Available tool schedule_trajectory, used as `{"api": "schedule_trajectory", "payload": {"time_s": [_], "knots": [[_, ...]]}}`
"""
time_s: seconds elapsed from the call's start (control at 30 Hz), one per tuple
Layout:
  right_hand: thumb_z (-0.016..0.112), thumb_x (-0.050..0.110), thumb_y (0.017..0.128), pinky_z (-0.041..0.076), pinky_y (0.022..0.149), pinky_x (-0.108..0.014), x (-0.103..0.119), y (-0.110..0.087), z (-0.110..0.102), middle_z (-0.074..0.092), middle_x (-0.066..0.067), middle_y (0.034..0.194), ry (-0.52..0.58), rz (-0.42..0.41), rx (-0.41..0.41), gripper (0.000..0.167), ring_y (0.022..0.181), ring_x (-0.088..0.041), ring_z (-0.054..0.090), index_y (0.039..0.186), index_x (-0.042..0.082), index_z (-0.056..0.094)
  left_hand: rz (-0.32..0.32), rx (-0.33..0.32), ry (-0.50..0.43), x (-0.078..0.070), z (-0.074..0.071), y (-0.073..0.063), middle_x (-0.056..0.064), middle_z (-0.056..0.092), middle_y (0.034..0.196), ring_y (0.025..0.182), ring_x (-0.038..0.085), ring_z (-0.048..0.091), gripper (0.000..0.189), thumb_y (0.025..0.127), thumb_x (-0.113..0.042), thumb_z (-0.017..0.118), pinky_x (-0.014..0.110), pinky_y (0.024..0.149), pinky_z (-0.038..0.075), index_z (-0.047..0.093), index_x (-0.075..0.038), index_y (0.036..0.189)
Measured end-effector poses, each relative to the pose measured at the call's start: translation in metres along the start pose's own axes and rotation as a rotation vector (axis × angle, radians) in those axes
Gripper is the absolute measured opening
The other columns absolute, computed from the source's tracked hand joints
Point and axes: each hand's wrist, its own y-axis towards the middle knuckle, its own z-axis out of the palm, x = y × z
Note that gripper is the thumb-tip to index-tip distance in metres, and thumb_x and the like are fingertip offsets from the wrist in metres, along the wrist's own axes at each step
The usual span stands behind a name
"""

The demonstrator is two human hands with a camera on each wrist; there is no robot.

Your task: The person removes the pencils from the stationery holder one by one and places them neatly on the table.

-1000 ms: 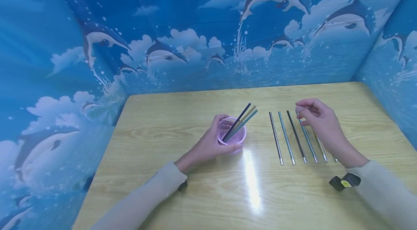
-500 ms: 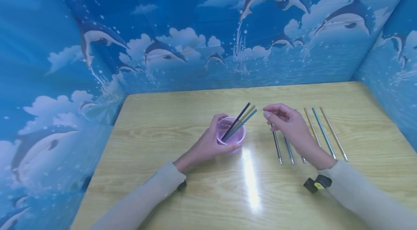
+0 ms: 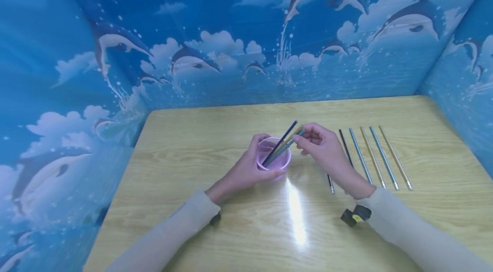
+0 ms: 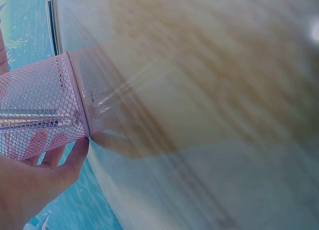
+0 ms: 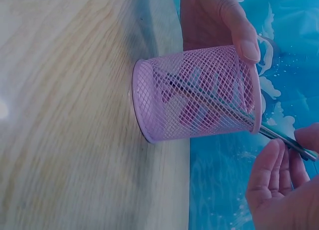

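Observation:
A pink mesh pencil cup [image 3: 284, 163] stands upright on the table, and my left hand [image 3: 246, 173] grips it around the side. Leaning to the right out of the cup are a dark pencil [image 3: 286, 136], a gold pencil [image 3: 295, 131] and a teal pencil [image 3: 286, 146]. My right hand [image 3: 325, 148] is at their upper ends, thumb and fingers pinching the teal pencil above the rim. In the right wrist view the pencils [image 5: 219, 104] show through the mesh. The left wrist view shows my left fingers along the cup wall [image 4: 45, 90].
Right of the cup, several pencils lie side by side on the wooden table [image 3: 185, 148], among them a blue pencil [image 3: 360, 155] and a gold pencil [image 3: 371, 156]. My right hand and forearm partly cover the leftmost ones. A dolphin-print backdrop [image 3: 231, 79] rises along the table's edges.
My right hand has moved left from over the row of pencils to the pencils in the cup and now pinches one. The left hand and cup have stayed in place.

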Motion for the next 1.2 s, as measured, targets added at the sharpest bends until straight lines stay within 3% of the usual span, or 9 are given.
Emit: {"api": "schedule_trajectory", "payload": {"time_s": [0.2, 0.37, 0.6, 0.93, 1.2], "knots": [[0.078, 0.010, 0.102, 0.065, 0.079, -0.029, -0.002, -0.001, 0.006, 0.072, -0.012, 0.104, 0.073, -0.011, -0.045, 0.029, 0.088, -0.017, 0.073, 0.121, -0.006, 0.064, -0.006, 0.001, 0.012, -0.001, 0.000, 0.000, 0.001, 0.056, 0.152, 0.136, 0.022, 0.059, 0.099, 0.084, -0.025, 0.097, 0.044, 0.109, 0.055, 0.034, -0.018, 0.160], [0.079, 0.012, 0.102, 0.065, 0.078, -0.028, -0.002, -0.004, 0.010, 0.073, -0.011, 0.106, 0.064, -0.016, -0.085, 0.030, 0.088, -0.016, 0.073, 0.122, -0.005, 0.064, -0.003, 0.000, 0.011, 0.000, -0.001, 0.000, 0.000, 0.056, 0.152, 0.136, 0.021, 0.059, 0.100, 0.084, -0.026, 0.097, 0.044, 0.109, 0.056, 0.033, -0.016, 0.161], [0.076, 0.013, 0.104, 0.063, 0.076, -0.023, -0.001, -0.011, 0.006, 0.073, -0.008, 0.105, 0.090, -0.049, -0.170, 0.027, 0.089, -0.016, 0.071, 0.122, -0.002, 0.062, 0.015, 0.001, -0.006, 0.002, 0.001, 0.000, -0.001, 0.058, 0.150, 0.134, 0.021, 0.060, 0.098, 0.084, -0.019, 0.097, 0.040, 0.108, 0.056, 0.034, -0.021, 0.159], [0.072, 0.002, 0.105, 0.062, 0.084, -0.023, 0.004, -0.014, -0.002, 0.070, -0.010, 0.105, 0.280, -0.207, -0.286, 0.014, 0.093, -0.018, 0.072, 0.115, -0.001, 0.063, 0.030, 0.011, -0.013, 0.004, 0.000, 0.002, 0.000, 0.057, 0.150, 0.136, 0.024, 0.060, 0.096, 0.084, -0.015, 0.096, 0.038, 0.108, 0.057, 0.034, -0.024, 0.158], [0.067, -0.005, 0.105, 0.064, 0.092, -0.032, 0.013, -0.015, -0.009, 0.067, -0.017, 0.103, 0.455, -0.413, -0.362, 0.011, 0.093, -0.024, 0.073, 0.115, -0.007, 0.063, 0.033, 0.015, -0.024, 0.004, -0.001, 0.001, -0.002, 0.057, 0.149, 0.136, 0.023, 0.060, 0.095, 0.085, -0.017, 0.096, 0.038, 0.109, 0.056, 0.034, -0.027, 0.157]]}}
